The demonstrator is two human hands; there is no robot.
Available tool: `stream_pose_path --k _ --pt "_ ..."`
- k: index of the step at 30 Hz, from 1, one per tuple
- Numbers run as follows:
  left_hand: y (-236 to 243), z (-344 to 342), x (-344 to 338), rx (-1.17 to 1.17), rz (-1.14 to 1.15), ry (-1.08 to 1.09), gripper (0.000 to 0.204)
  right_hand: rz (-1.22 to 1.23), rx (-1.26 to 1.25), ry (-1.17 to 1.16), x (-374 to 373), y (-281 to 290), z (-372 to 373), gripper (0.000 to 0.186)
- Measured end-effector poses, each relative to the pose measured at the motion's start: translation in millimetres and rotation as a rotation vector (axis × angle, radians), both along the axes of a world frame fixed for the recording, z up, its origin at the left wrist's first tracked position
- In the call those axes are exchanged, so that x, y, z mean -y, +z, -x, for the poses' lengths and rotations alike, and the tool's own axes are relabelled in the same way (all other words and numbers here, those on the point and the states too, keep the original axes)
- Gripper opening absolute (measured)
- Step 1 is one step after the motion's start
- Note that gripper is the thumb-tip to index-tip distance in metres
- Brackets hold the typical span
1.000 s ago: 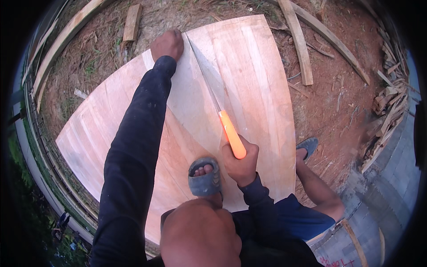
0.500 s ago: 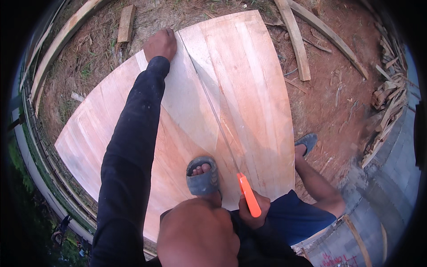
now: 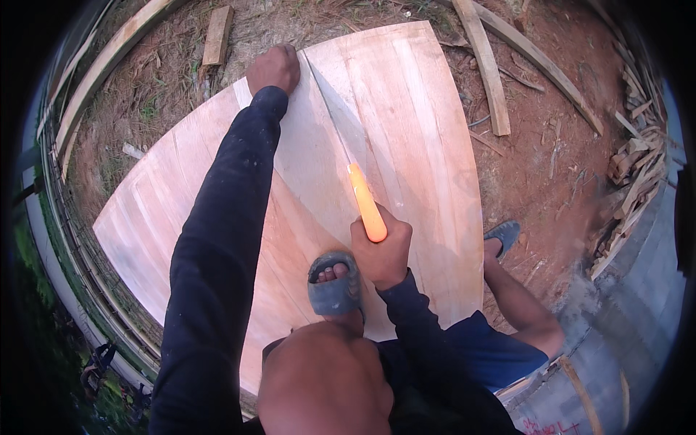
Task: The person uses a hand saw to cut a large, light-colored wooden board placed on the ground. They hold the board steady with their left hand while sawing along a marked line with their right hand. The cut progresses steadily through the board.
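Note:
A broad plywood sheet (image 3: pixel 428 159) lies under me, its edges bowed by the lens. At its far edge, my left hand (image 3: pixel 274 69) is closed over the rim, just left of the saw line; the fingertips are partly hidden. My right hand (image 3: pixel 384 249) grips the orange handle of a handsaw (image 3: pixel 367 206) above the middle of the sheet. The thin blade runs away from me to the far edge, close beside my left hand. My left foot in a grey sandal (image 3: pixel 335 288) presses on the sheet, left of my right hand.
Wooden beams (image 3: pixel 484 69) lie on the dirt at the far right, and a short wood block (image 3: pixel 217 35) at the far left. Scrap wood (image 3: pixel 634 177) is piled by grey blocks (image 3: pixel 638 290) on the right. My other sandal (image 3: pixel 504 238) rests on the dirt beside the sheet.
My right hand has pushed the handsaw away from me, its handle going from near my knee to mid-sheet. The left hand keeps its place on the far edge.

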State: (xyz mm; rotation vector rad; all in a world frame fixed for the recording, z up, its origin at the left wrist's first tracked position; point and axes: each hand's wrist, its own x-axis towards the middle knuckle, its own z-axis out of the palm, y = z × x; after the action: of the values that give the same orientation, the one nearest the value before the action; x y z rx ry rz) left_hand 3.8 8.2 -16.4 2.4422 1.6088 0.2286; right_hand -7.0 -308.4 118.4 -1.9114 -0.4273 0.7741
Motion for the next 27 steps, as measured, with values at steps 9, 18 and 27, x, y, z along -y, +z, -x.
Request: stream_pose_path --k 9,18,27 --pt "0 -4 7 0.002 0.056 -0.04 0.045 0.0 -0.049 -0.014 52 33 7 0.011" --pt "6 -14 4 0.016 0.055 -0.009 0.043 -0.01 0.038 0.044 -52 -23 -33 0.01" --pt "8 -9 9 0.016 0.07 -0.004 0.048 0.12 0.156 0.115 125 71 25 0.022"
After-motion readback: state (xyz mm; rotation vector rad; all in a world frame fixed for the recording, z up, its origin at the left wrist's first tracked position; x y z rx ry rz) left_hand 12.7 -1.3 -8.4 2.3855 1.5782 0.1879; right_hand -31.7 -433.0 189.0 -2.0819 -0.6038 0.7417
